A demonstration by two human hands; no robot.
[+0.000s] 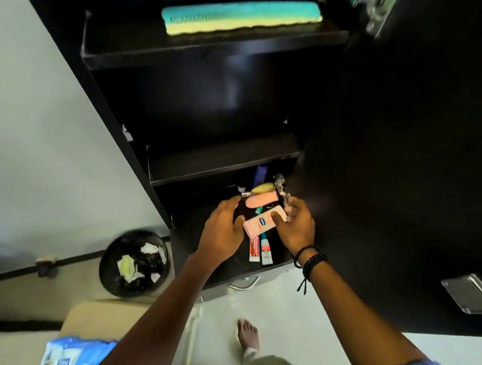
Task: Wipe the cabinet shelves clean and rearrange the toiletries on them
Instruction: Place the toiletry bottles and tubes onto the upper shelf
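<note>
A black cabinet stands open with its bottom shelf [214, 265] low in view. On that shelf lie several toiletries: a peach bottle [260, 200], a yellow item [262, 187], and two tubes [259, 249] near the front edge. My right hand [296, 224] grips a peach lotion bottle [259, 224] with a blue logo. My left hand [223, 229] rests beside the bottle with its fingers curled on the pile; I cannot tell whether it holds anything. A teal and yellow comb [240, 15] lies on the top shelf [209, 47].
The middle shelf [221, 159] is bare. A black bin [133, 262] with crumpled paper stands left of the cabinet. A blue pack of wipes [70, 362] lies on a beige surface at lower left. The open cabinet door [412, 144] hangs at right. Bare feet stand on the white floor.
</note>
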